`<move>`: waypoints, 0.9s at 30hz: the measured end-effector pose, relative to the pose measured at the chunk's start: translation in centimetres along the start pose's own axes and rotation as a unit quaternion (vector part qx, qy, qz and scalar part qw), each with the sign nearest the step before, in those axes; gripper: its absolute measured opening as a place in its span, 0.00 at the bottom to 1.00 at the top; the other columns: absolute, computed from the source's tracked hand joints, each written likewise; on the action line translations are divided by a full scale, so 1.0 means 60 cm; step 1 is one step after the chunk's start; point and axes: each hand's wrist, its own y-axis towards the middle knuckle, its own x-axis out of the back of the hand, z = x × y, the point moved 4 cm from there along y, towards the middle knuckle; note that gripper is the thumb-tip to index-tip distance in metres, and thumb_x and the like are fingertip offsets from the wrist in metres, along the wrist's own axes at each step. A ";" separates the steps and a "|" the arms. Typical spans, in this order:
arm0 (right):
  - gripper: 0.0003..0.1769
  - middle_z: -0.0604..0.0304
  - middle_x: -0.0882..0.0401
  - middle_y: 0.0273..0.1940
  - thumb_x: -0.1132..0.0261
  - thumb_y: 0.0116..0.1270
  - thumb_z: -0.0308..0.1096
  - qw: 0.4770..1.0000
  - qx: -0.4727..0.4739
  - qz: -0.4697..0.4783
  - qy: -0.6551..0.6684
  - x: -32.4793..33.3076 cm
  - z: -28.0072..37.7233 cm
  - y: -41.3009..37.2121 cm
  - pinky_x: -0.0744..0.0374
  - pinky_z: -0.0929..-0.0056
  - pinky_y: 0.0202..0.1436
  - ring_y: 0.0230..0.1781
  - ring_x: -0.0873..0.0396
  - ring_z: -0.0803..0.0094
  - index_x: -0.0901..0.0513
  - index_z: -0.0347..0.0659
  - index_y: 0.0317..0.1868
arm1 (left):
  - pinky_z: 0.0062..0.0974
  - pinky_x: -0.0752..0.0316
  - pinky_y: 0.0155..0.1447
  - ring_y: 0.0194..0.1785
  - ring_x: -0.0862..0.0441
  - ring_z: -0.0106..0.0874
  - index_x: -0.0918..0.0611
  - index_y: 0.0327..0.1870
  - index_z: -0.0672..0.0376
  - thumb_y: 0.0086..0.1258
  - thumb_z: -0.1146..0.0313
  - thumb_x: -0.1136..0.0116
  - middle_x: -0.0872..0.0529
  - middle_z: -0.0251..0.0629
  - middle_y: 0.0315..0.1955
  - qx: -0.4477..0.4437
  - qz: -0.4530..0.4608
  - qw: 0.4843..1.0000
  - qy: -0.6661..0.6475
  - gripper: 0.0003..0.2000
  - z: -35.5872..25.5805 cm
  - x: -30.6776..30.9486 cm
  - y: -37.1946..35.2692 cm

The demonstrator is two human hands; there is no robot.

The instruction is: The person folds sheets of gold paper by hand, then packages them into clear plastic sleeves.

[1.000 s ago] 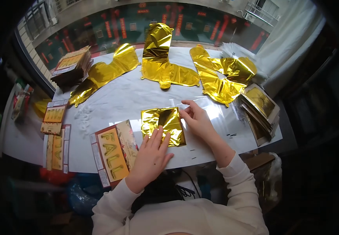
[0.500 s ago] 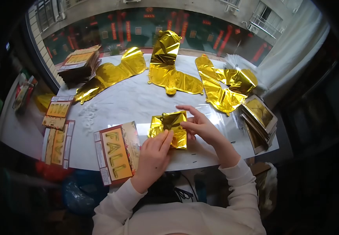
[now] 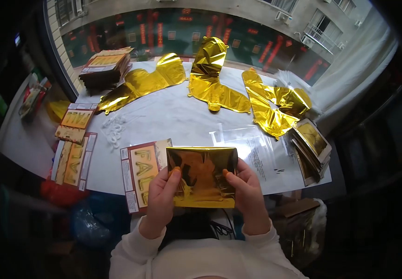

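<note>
I hold a folded gold foil balloon (image 3: 202,176) up in front of me, above the near table edge. My left hand (image 3: 161,195) grips its left side with the thumb on the front face. Gripping the right side the same way is my right hand (image 3: 246,193). Just left of the foil, a printed card reading "FALL" (image 3: 141,172) lies on the white table (image 3: 163,116). A clear plastic bag (image 3: 252,146) lies flat on the table beyond my right hand.
Three unfolded gold foil balloons (image 3: 210,76) lie across the far side of the table. Stacks of packaged cards stand at the far left (image 3: 104,67) and right edge (image 3: 311,149). More printed cards (image 3: 74,139) lie at the left. A window is behind the table.
Both hands lifted the folded gold foil off the table and brought it toward me, now holding it flat by both sides. The camera view shifted slightly.
</note>
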 end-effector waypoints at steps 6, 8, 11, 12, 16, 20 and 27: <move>0.22 0.55 0.17 0.63 0.40 0.83 0.31 0.999 -0.002 -0.037 0.028 -0.008 -0.060 -0.010 0.20 0.72 0.67 0.63 0.18 0.72 0.27 0.32 0.72 | 0.14 0.26 0.48 0.41 0.23 0.15 0.17 0.52 0.62 0.88 0.62 0.48 0.14 0.31 0.41 0.001 -0.013 0.999 0.038 0.13 0.040 0.046 -0.009; 0.22 0.56 0.16 0.62 0.42 0.84 0.32 0.999 0.014 -0.049 0.010 -0.013 -0.074 -0.012 0.20 0.73 0.66 0.61 0.18 0.73 0.27 0.32 0.72 | 0.18 0.21 0.53 0.48 0.18 0.18 0.19 0.57 0.64 0.88 0.64 0.50 0.14 0.34 0.48 -0.008 0.008 0.999 0.044 0.13 0.049 0.070 -0.013; 0.21 0.61 0.18 0.62 0.44 0.87 0.35 0.998 0.016 -0.056 -0.028 -0.027 -0.069 -0.023 0.23 0.76 0.66 0.61 0.21 0.77 0.27 0.33 0.72 | 0.20 0.17 0.58 0.55 0.14 0.21 0.20 0.61 0.64 0.88 0.65 0.51 0.13 0.38 0.55 -0.006 0.017 0.999 0.051 0.13 0.059 0.081 -0.021; 0.22 0.64 0.20 0.63 0.45 0.88 0.38 0.998 0.003 -0.050 -0.046 -0.034 -0.068 -0.027 0.26 0.77 0.68 0.62 0.24 0.80 0.28 0.34 0.73 | 0.20 0.17 0.58 0.56 0.14 0.21 0.20 0.60 0.64 0.88 0.64 0.50 0.13 0.38 0.56 0.006 0.006 0.998 0.054 0.13 0.059 0.081 -0.023; 0.19 0.62 0.16 0.57 0.44 0.87 0.35 0.998 0.008 -0.065 0.014 -0.027 -0.076 -0.024 0.21 0.80 0.57 0.54 0.19 0.81 0.26 0.35 0.70 | 0.15 0.24 0.50 0.44 0.21 0.17 0.18 0.53 0.63 0.88 0.61 0.49 0.14 0.33 0.44 0.020 -0.015 0.998 0.055 0.13 0.043 0.070 -0.032; 0.14 0.68 0.15 0.45 0.39 0.85 0.36 0.995 0.003 -0.069 -0.072 -0.018 -0.072 -0.026 0.26 0.85 0.38 0.37 0.22 0.86 0.21 0.40 0.62 | 0.18 0.21 0.53 0.48 0.18 0.20 0.19 0.59 0.64 0.88 0.60 0.48 0.14 0.36 0.48 0.044 0.039 0.996 0.072 0.15 0.041 0.082 -0.040; 0.05 0.67 0.17 0.33 0.35 0.82 0.36 0.965 0.100 -0.240 -0.042 0.104 0.004 -0.055 0.26 0.83 0.27 0.26 0.23 0.84 0.19 0.45 0.48 | 0.54 0.29 0.75 0.73 0.23 0.50 0.28 0.76 0.58 0.66 0.63 0.22 0.21 0.54 0.69 -0.113 0.116 0.766 0.623 0.37 -0.050 0.092 -0.092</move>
